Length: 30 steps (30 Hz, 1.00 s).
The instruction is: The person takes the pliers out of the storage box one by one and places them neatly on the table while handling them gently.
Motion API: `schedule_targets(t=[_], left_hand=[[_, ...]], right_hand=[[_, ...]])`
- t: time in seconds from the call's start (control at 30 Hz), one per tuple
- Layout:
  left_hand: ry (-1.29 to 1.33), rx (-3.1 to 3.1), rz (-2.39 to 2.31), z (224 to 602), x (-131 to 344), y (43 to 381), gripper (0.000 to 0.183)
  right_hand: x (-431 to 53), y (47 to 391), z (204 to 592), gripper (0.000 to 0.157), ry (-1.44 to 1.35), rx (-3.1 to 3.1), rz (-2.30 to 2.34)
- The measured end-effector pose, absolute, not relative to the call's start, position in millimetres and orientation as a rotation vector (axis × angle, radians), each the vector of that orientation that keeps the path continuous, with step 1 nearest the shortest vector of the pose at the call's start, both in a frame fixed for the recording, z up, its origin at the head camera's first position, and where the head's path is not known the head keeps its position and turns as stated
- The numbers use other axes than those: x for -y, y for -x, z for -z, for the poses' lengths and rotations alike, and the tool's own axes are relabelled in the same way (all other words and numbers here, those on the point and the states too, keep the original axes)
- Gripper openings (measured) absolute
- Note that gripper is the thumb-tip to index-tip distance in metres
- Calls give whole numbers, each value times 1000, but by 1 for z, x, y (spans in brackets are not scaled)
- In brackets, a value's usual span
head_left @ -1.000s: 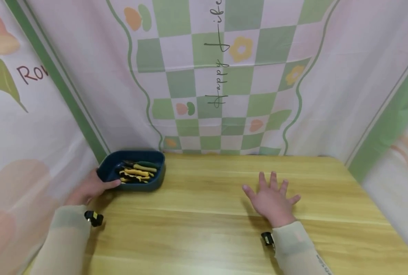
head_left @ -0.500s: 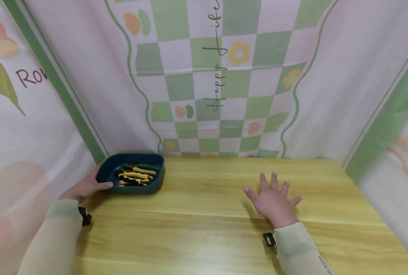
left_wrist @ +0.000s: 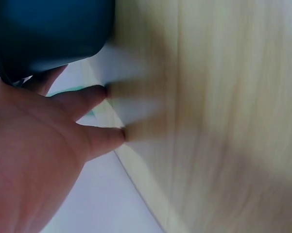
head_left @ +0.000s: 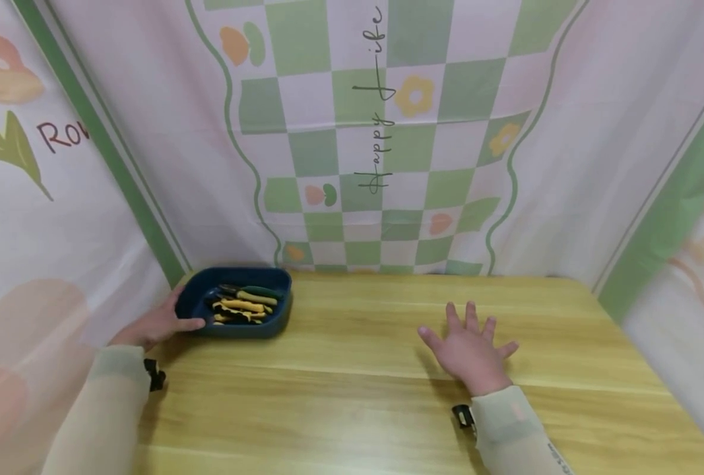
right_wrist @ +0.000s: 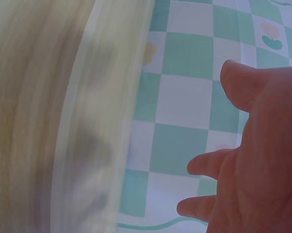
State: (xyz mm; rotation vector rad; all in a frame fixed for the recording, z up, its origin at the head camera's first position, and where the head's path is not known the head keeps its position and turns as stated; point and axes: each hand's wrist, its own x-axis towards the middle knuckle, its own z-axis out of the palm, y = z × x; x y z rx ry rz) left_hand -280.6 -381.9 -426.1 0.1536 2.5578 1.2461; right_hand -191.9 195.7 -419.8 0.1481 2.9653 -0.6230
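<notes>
Gripping the dark blue tray (head_left: 241,332) at centre left of the head frame with the left hand (head_left: 157,322), laying thumb over near rim and half-spread fingers along its end, presumably to steady it. Corralling long yellow, black and green items (head_left: 247,306) inside. At lower right, fanning the right hand (head_left: 469,349) wide over the table (head_left: 340,409), grasping nothing.
</notes>
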Motion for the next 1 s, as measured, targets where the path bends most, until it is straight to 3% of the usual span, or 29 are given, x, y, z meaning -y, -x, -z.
schedule_targets(t=[1.0], left_hand=[[-189, -2650, -1090, 428, 326, 263, 121]], right_hand=[[-192, 192, 418, 113, -132, -2962, 640]])
